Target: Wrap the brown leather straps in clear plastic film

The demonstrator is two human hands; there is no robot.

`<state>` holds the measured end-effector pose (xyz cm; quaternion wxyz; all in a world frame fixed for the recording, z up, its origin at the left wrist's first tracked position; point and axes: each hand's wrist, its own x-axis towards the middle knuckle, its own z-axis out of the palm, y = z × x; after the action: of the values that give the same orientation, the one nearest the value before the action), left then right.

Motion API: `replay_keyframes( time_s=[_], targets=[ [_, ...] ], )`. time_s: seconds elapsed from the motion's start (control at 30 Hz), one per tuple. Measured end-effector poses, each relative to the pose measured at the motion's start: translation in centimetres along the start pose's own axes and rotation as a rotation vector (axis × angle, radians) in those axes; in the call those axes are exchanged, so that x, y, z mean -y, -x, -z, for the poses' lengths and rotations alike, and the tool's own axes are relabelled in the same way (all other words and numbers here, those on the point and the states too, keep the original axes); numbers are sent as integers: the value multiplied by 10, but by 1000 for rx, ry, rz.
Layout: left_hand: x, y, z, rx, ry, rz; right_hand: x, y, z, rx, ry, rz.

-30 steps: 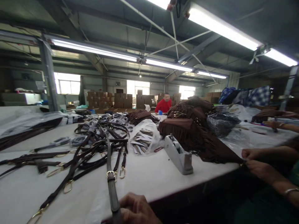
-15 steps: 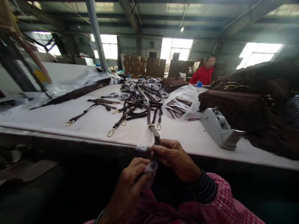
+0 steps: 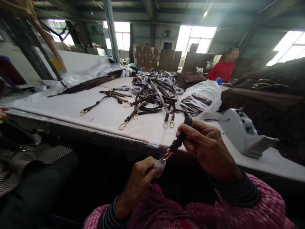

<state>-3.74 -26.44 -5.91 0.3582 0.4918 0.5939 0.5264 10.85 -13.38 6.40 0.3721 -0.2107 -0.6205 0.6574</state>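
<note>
A dark brown strap (image 3: pixel 179 141) runs down from my right hand (image 3: pixel 209 146), whose fingers and thumb are closed on it. At the strap's lower end hangs a gold metal clasp (image 3: pixel 167 155). My left hand (image 3: pixel 140 181) pinches a thin whitish wrapping piece (image 3: pixel 159 168) that sits against the clasp. The strap's other part arches back toward a tangled pile of brown straps (image 3: pixel 152 98) with gold buckles on the table (image 3: pixel 114 122). Whether the left fingers also grip the clasp is hidden.
A clear plastic bag (image 3: pixel 212 95) of strips stands behind my right hand. A grey tape dispenser (image 3: pixel 247 133) sits at the right, before brown fabric heaps (image 3: pixel 267 114). A person in red (image 3: pixel 221 70) is at the back. Part of another person's hand (image 3: pixel 2 115) shows at far left.
My right hand has risen and moved right with the strap, and the gold clasp now shows between my hands. The left hand stays low with the whitish piece. The view has shifted.
</note>
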Motion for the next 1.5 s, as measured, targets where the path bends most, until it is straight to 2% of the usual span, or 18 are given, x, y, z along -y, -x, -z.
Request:
replay_keyframes(
  time_s=[0.17,0.33,0.53,0.7,0.9,1.07,1.17,1.27,1.33,1.37,1.43,1.47,1.5],
  targets=[
    [-2,0,1,20,16,7,-12,4,-1,13,-10,-59],
    [-10,-2,4,56,164,57,-26,7,1,39,7,-127],
    [-29,-4,15,136,208,65,-34,10,6,-37,-54,-119],
    [-27,-7,8,-3,205,81,-36,13,5,-48,-127,-137],
    [-29,-6,1,-100,202,61,-35,27,1,-42,-103,-130],
    [-33,9,-1,-152,219,43,-43,48,-11,-5,-92,-123],
    [-30,22,-6,-160,264,58,-54,53,-17,-27,-104,-142],
    [-18,32,-9,-124,497,173,-68,57,-20,-72,-85,-156],
    [4,38,-10,-112,582,238,-81,66,-19,-75,-39,-180],
    [21,41,-10,-111,553,257,-89,73,-17,-71,-12,-210],
    [61,50,-13,-251,323,267,-104,90,-10,-65,38,-311],
    [82,56,-16,-262,221,326,-111,99,-6,-66,58,-368],
    [102,63,-20,-198,179,420,-117,107,-2,-72,76,-418]
  ],
)
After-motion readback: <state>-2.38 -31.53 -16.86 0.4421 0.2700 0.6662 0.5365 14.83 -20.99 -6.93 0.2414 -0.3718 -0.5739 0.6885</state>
